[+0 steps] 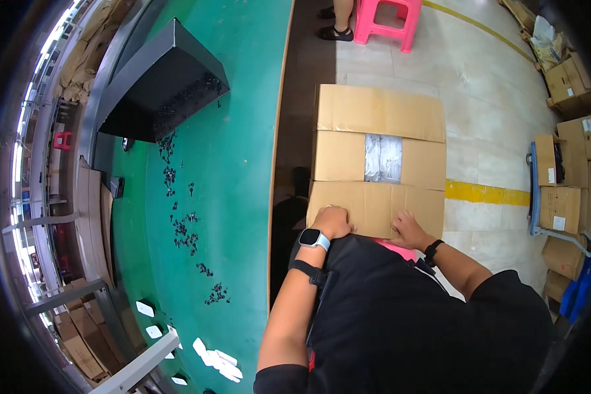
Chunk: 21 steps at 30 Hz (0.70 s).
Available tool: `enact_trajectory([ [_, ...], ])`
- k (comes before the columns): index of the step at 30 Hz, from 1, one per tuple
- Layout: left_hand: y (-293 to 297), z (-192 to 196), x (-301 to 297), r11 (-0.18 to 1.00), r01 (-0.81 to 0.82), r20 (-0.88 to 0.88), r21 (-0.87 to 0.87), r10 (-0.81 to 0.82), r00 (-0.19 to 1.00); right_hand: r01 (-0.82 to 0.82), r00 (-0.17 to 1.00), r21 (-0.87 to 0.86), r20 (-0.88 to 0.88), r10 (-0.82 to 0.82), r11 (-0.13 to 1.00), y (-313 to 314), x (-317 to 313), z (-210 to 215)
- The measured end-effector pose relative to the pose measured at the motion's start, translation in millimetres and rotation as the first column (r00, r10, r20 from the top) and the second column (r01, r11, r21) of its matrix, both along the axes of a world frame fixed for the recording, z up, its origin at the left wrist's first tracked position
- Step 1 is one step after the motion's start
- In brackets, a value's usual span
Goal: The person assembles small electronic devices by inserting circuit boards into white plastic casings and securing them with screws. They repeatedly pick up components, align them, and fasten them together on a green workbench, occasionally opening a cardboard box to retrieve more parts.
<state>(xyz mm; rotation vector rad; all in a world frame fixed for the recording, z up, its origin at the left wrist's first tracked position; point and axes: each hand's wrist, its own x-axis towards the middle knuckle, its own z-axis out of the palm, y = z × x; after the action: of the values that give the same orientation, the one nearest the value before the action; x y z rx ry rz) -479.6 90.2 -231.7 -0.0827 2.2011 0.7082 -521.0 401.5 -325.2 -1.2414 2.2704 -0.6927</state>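
Observation:
A large brown cardboard box (358, 157) stands in front of me with its top flaps spread outward. Through the gap in its middle, items in clear plastic wrap (383, 159) show. My left hand (333, 222) is closed over the left part of the near flap's edge, its fingertips partly hidden. On the right part of the same near flap (374, 200), my right hand (410, 230) has its fingers curled round the edge. The left wrist wears a watch (314, 239) and a black band; the right wrist has a dark band.
To the left runs a green table (243, 164) with a tipped black bin (171, 79), several small black parts (184, 236) and white pieces (218, 360). A pink stool (389, 23) and another person's foot (335, 33) are beyond the box. Cartons on a cart (561, 203) stand right.

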Motion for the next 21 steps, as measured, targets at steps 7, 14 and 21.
enact_trajectory([
  [7, -22.4, -75.8, 11.6, 0.988, -0.115, 0.068, 0.103, 0.108, 0.992, -0.143, 0.983, 0.401, 0.167, 0.081, 0.905, -49.8, -39.7, -36.6],
  [14, -21.3, -44.8, -65.2, 0.834, -0.499, -0.46, -0.235, 0.356, 0.813, 0.285, 0.924, 0.192, -0.317, -0.216, 0.939, -157.6, -195.3, 41.7],
  [21, -34.8, -90.9, -99.9, 0.692, -0.707, -0.179, -0.145, 0.685, 0.706, 0.394, 0.852, 0.537, -0.518, -0.078, 0.746, -184.0, -260.5, -11.4],
])
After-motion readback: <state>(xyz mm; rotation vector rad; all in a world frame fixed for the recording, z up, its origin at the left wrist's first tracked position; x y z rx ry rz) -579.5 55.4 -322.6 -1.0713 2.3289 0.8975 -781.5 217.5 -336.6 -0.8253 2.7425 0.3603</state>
